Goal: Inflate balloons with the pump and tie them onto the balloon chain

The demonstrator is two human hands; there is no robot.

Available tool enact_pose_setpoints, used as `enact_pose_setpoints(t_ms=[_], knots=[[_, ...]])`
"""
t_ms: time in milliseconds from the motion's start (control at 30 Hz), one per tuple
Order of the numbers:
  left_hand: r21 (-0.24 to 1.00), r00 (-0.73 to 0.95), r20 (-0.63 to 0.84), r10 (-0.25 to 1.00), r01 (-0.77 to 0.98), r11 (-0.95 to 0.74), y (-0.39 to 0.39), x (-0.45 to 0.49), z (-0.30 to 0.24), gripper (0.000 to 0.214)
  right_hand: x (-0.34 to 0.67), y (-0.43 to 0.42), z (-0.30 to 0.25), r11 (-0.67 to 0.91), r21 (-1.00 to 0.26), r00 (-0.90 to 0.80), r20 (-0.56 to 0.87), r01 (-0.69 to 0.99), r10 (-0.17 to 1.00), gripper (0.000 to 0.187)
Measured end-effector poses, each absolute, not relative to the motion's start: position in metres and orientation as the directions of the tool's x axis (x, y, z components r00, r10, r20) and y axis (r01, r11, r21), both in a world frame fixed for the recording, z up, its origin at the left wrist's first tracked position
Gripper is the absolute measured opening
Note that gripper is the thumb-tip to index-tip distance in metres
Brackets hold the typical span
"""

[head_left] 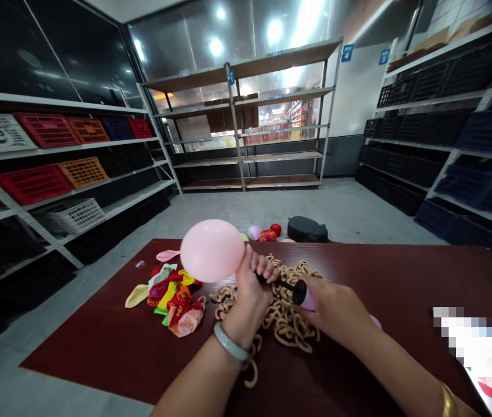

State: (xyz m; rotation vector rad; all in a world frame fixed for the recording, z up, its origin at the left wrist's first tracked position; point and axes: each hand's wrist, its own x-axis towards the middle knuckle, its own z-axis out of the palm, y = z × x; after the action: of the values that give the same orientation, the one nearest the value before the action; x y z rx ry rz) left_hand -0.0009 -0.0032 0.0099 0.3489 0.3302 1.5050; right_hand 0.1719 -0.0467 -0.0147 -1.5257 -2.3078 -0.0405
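A partly inflated pink balloon (pixel 211 250) points to the left from my left hand (pixel 252 278), whose fingers are closed around its neck and the front end of a balloon pump. My right hand (pixel 330 307) is wrapped around the purple body of the balloon pump (pixel 307 296), which has a black collar and a black rod running between my hands. Beneath both hands is a pile of tan curled rings (pixel 291 324). To the left lies a heap of uninflated balloons (pixel 176 292) in red, yellow, green and pink.
The dark red table (pixel 98 341) carries a blurred-out bright screen (pixel 476 347) at right. Several inflated balloons (pixel 267 234) and a dark grey bag (pixel 307 229) are on the floor beyond it. Shelves with crates (pixel 46 128) stand left and right; a metal rack (pixel 241 121) stands behind.
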Motion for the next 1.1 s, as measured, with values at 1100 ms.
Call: enact_pose_setpoints(t_ms=[1100], knots=[[0.436,0.022,-0.006,1.000,-0.899,0.022,-0.002,-0.008,0.014,0.049,0.172,-0.046,-0.017,0.428,-0.156,-0.357,0.343,0.890,0.869,0.041]])
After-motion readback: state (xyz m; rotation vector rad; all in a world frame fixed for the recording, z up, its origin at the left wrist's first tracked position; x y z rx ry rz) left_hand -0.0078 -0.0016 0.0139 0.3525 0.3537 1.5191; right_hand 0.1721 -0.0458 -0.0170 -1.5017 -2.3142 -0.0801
